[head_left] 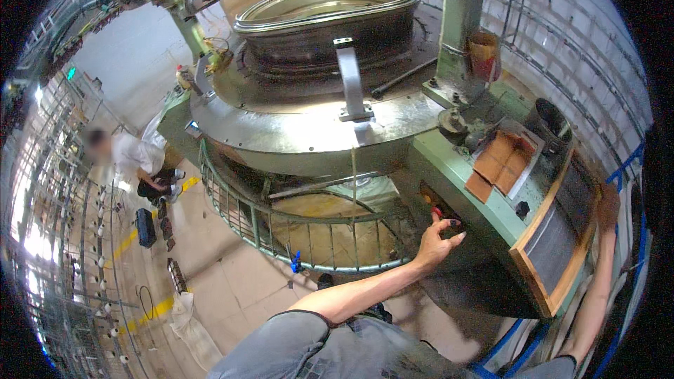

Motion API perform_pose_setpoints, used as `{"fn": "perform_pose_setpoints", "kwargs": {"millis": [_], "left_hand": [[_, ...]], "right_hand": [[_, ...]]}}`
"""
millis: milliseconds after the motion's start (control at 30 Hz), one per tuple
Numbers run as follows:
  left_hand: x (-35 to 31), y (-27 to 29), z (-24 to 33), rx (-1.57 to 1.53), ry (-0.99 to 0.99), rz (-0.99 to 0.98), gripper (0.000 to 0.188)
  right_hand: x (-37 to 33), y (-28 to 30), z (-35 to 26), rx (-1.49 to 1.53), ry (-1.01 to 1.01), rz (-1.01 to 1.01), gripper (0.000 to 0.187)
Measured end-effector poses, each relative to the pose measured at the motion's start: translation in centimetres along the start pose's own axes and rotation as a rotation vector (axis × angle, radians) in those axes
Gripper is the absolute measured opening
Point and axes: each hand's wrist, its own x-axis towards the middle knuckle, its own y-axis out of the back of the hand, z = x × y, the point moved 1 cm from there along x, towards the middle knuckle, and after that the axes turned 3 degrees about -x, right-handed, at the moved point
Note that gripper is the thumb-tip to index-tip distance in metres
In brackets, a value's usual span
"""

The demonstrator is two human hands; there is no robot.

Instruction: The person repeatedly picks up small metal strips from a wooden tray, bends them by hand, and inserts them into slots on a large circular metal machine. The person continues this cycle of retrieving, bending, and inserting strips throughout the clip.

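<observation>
Head view: my left hand (438, 243), empty, loosely spread, meets the round red button (437, 211); straight pressure seems advisable. I cannot determine whether my right hand (608, 208) grips.

The machine ring (281, 128) presents glossy, smooth metal, the green housing (449, 161) a painted finish, the red button (437, 212) plastic-looking, the frame (531, 282) bare wood, the dark panel (556, 233) matt, the carton (507, 158) matt cardboard.

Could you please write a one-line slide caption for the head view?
Left hand at a red button on a green machine, right hand near a wood-framed dark panel.
</observation>
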Motion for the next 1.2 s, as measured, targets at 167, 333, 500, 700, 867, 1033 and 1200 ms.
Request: {"fn": "perform_pose_setpoints", "kwargs": {"millis": [167, 333, 500, 700, 867, 1033, 1200], "left_hand": [[0.3, 0.0, -0.4, 0.008, 0.069, -0.018, 0.045], [-1.0, 0.7, 1.9, 0.092, -0.018, 0.004, 0.051], [-6.0, 1.9, 9.6, -0.153, -0.163, -0.107, 0.046], [-8.0, 3.9, 12.8, -0.749, 0.000, 0.012, 0.036], [-8.1, 9.4, 11.3, -0.689, 0.093, 0.184, 0.030], [-7.9, 13.5, 9.7, -0.730, 0.310, 0.208, 0.024], [-7.5, 20.0, 6.6, -0.636, 0.421, 0.216, 0.019]], "right_hand": [[0.0, 5.5, -1.6, 0.301, -0.121, 0.038, 0.037], [-1.6, 21.3, -12.2, 0.407, -0.233, -0.025, 0.035], [-7.6, 33.1, -29.0, 0.692, -0.244, -0.054, 0.033], [-9.6, 32.4, -47.6, 0.993, -0.170, -0.018, 0.032], [-10.6, 31.0, -55.2, 0.842, -0.100, -0.025, 0.035], [-12.8, 30.8, -60.3, 0.681, -0.013, -0.021, 0.041], [-13.6, 30.4, -63.8, 1.041, 0.045, -0.069, 0.043]]}}
